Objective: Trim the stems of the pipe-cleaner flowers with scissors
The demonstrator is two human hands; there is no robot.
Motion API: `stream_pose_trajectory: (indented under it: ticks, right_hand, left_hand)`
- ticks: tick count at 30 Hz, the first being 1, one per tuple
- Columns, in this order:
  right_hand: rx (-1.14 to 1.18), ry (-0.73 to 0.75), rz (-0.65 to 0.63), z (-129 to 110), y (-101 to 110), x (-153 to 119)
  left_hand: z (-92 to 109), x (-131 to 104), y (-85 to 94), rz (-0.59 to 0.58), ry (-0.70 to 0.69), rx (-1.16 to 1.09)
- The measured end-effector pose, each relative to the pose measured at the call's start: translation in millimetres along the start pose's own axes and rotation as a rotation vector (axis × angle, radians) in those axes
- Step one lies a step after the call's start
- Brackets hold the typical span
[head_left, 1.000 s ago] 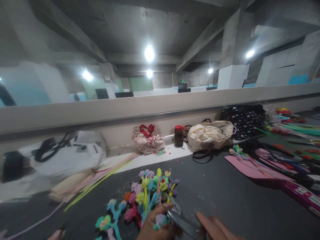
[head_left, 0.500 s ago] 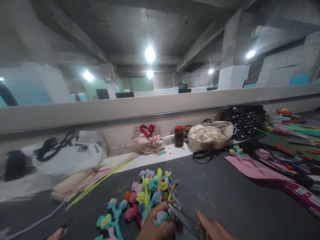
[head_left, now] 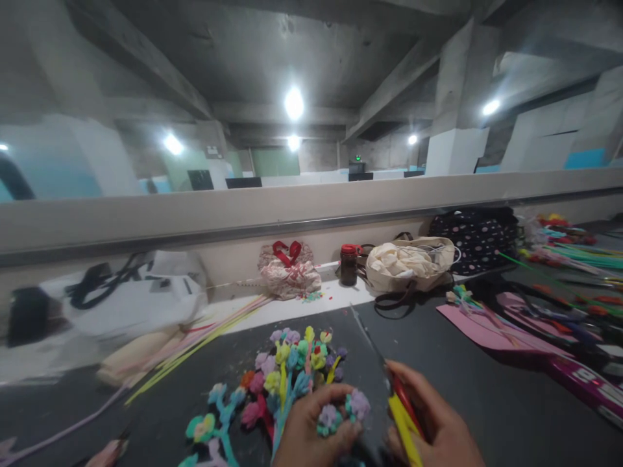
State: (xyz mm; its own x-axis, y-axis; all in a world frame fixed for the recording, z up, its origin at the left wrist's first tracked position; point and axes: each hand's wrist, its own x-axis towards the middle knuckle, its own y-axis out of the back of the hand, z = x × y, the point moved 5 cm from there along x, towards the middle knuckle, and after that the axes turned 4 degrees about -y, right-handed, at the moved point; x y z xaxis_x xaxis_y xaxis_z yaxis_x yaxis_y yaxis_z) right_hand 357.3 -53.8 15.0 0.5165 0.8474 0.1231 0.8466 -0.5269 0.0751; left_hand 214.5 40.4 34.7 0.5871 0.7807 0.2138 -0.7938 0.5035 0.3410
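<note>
At the bottom middle my left hand (head_left: 311, 428) pinches a small purple and green pipe-cleaner flower (head_left: 341, 412). Just left of it, a heap of colourful pipe-cleaner flowers (head_left: 287, 373) lies on the dark table (head_left: 438, 376). My right hand (head_left: 435, 425) grips a pair of scissors (head_left: 384, 376) with red and yellow handles. Their closed blades point up and away, right of the flower. Both hands are cut off by the bottom edge.
Along the low wall stand a red-handled plastic bag (head_left: 288, 269), a dark jar with a red lid (head_left: 348, 264), a cream tote bag (head_left: 409, 263) and a dotted black bag (head_left: 474, 237). Long pipe cleaners (head_left: 204, 337) lie left; pink sheets and craft stems (head_left: 535, 311) fill the right.
My right hand has risen into view and swung the scissors from low beside the flower to pointing upward. My left hand has shifted slightly, with the small flower more exposed.
</note>
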Motion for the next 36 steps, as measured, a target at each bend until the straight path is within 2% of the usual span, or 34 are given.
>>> stream_pose_trajectory:
  ticks: [3,5,7,8,11,15,17,19,24,27,31,34,36]
  right_hand:
    - [0.188,-0.03,0.017,-3,-15,15]
    - [0.319,-0.061,0.058,-1,-24,21]
    - [0.422,-0.116,0.016,4,-32,23]
    - [0.458,-0.14,-0.026,7,-35,24]
    - [0.51,-0.18,-0.106,11,-34,25]
    - [0.523,-0.234,-0.177,15,-29,31]
    - [0.555,-0.219,-0.24,14,-31,34]
    - [0.568,-0.202,-0.303,14,-34,37]
    - [0.469,-0.173,-0.385,14,-42,41]
    - [0.417,-0.127,-0.321,11,-40,42]
    - [0.285,-0.045,-0.175,9,-20,43]
    - [0.157,-0.006,-0.185,16,-3,37]
    - [0.092,-0.011,-0.205,24,7,31]
  left_hand:
    - [19,3,-8.5,-0.092,-0.146,0.208]
    - [26,4,-11.1,-0.092,-0.204,0.315]
    - [28,4,-10.8,-0.088,-0.195,0.347]
    - [27,4,-11.1,-0.125,-0.164,0.305]
    - [15,2,-12.7,-0.283,0.0,-0.067]
    - [-12,4,-18.9,-0.318,0.309,-0.628]
    - [-20,6,-27.9,-0.348,0.362,-0.776]
    - [-25,8,-36.6,-0.372,0.343,-0.842]
    - [-37,10,-44.7,-0.305,0.349,-0.848]
    - [-41,11,-42.8,-0.264,0.349,-0.861]
    - [-47,9,-36.7,-0.181,0.407,-0.899]
    - [-50,10,-28.1,-0.096,0.377,-0.84]
    - [-49,11,-24.4,-0.08,0.339,-0.803]
